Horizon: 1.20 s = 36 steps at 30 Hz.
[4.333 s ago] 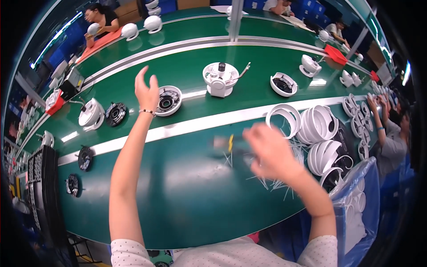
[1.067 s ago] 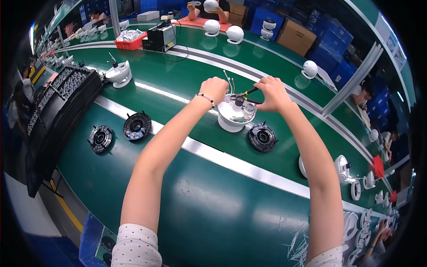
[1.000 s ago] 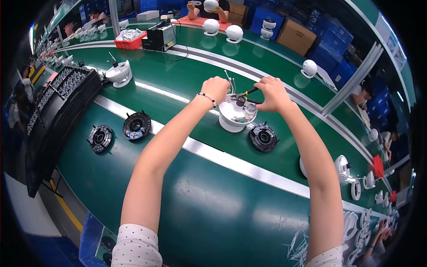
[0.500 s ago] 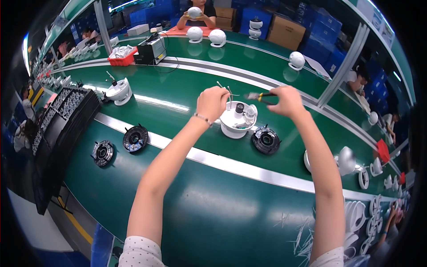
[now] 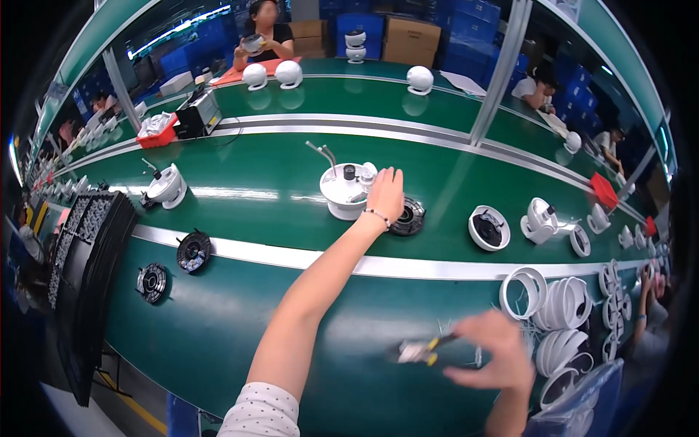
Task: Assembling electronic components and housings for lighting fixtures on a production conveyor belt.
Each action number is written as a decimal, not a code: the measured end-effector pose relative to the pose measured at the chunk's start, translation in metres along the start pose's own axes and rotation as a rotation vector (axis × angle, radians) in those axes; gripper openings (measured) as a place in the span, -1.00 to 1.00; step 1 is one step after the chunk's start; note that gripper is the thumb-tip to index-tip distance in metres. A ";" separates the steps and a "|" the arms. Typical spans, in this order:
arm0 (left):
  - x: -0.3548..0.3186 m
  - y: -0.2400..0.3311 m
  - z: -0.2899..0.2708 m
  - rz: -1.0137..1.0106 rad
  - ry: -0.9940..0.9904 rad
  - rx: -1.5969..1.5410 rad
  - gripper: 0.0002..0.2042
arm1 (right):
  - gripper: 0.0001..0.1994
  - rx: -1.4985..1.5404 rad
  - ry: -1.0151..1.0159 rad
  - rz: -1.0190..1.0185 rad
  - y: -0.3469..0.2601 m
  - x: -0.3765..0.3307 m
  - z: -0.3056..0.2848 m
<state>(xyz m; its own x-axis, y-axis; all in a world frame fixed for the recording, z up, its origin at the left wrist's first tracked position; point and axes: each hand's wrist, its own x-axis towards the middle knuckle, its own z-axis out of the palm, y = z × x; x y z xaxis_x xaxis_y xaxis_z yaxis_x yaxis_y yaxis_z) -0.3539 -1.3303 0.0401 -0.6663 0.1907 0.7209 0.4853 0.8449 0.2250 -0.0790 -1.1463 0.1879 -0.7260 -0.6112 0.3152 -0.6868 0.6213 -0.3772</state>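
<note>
My left hand (image 5: 387, 195) reaches over the right side of a white round housing (image 5: 342, 207), fingers stretched out. It hangs by a black round base with circuit parts (image 5: 409, 217), partly covering it; whether it touches either cannot be told. The housing sits open side up, with a black cylinder (image 5: 349, 172) inside and pale wires (image 5: 321, 151) sticking up at its left. Low on the right, my right hand (image 5: 502, 353) is smeared by motion, with pliers (image 5: 416, 352) with yellow and black handles at its fingers, above the near green surface.
Two more black round bases (image 5: 194, 251) lie left, near a black rack (image 5: 91, 251). Another white housing (image 5: 167, 186) stands beyond. White rings (image 5: 523, 293) and shells are piled at right, beside cut pale strips. Across the bench, a person (image 5: 266, 44) holds a part near white round units (image 5: 289, 73).
My right hand has swung down and toward me with the pliers, away from the housing. My left hand has let go of the wires and moved right to the black base. The view has turned right.
</note>
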 end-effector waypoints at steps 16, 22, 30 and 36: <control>0.007 0.068 0.037 -0.286 -0.571 -0.218 -0.44 | -0.41 0.090 -0.148 0.118 -0.023 -0.084 0.138; -0.058 0.047 -0.063 -0.729 -0.346 -0.887 -0.66 | -0.54 0.189 0.104 -0.010 -0.002 -0.076 0.133; -0.182 0.040 -0.141 -1.178 -0.268 -1.528 -0.78 | -0.70 -0.403 0.388 0.658 0.137 -0.084 0.011; -0.216 0.038 -0.173 -1.177 -0.141 -1.481 -0.64 | -0.66 -0.544 0.170 0.845 0.177 -0.090 0.041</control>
<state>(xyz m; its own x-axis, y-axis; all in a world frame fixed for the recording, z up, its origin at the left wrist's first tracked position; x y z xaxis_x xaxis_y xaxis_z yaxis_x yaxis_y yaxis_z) -0.0932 -1.4259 0.0066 -0.9728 0.0152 -0.2313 -0.2104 -0.4766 0.8535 -0.1334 -1.0015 0.0574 -0.9469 0.1827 0.2647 0.1614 0.9818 -0.1002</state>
